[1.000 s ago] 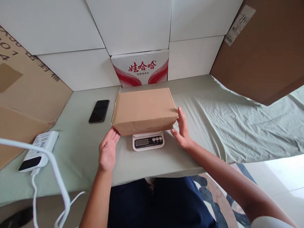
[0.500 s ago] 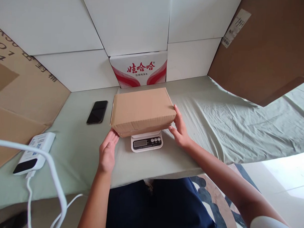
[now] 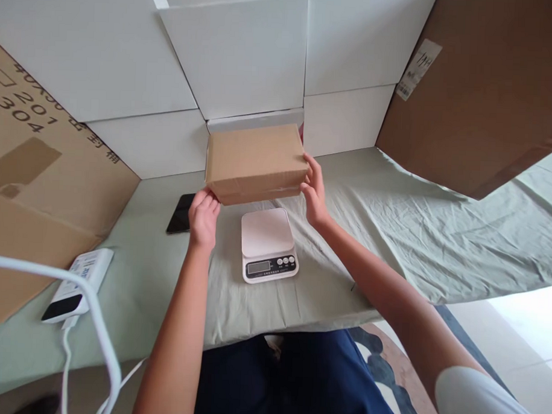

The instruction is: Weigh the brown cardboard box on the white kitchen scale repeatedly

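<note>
Cardboard box (image 3: pixel 256 161) | clamped at both ends: left hand (image 3: pixel 204 215); right hand (image 3: pixel 313 193) | above kitchen scale (image 3: pixel 267 243) | likely light, stiff; grip end faces

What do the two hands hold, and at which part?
A closed brown cardboard box, above the white scale: left hand at its left end, right hand at its right end.

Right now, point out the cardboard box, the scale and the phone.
cardboard box (image 3: pixel 255 158): head view, middle of its top face.
scale (image 3: pixel 266 232): head view, middle of its white weighing plate.
phone (image 3: pixel 180 217): head view, dark screen, left of the left hand.
</note>
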Motion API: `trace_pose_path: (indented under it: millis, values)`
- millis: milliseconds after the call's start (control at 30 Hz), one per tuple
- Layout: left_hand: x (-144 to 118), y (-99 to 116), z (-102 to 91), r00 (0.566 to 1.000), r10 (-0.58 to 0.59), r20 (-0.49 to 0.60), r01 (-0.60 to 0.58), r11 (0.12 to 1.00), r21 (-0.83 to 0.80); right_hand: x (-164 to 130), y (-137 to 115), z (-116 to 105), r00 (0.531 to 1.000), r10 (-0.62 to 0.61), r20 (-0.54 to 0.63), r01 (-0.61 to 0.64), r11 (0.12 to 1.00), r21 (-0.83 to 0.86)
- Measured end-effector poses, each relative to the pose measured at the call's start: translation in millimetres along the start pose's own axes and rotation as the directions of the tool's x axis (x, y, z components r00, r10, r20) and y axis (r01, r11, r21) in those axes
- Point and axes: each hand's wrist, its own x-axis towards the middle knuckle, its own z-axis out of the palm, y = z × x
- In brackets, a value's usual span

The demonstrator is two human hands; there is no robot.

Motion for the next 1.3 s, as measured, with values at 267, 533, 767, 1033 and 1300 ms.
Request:
trace_pose_path:
  millis: [267,533,767,1033,1300]
  values:
    - [31.3,-68.4,-21.6,0.978,-0.191,-0.083,0.190,0.982,-0.023,7.7,70.5,9.1,0.989,0.140,0.051,-0.141,0.990,0.018]
    - [34.5,-42.9,-53.0,0.974,-0.142,-0.176,0.135,0.989,-0.054,3.8,82.1,-27.4,0.976,0.150,-0.160,-0.168,0.980,-0.106]
    - [27.3,-64.3,-32.3,0.967,-0.241,-0.084,0.241,0.970,-0.017,2.2,65.5,-4.4,0.970,0.222,0.098,-0.226,0.974,0.031]
    - [22.6,-73.0,-38.1,0.971,-0.226,-0.074,0.227,0.974,0.015,0.5,59.2,-3.7,0.966,0.225,0.127,-0.234,0.970,0.064]
    - [10.2,-54.3,-22.9,0.993,-0.115,-0.010,0.115,0.989,0.097,-4.1,48.3,-4.6,0.980,0.144,0.135,-0.151,0.988,0.044]
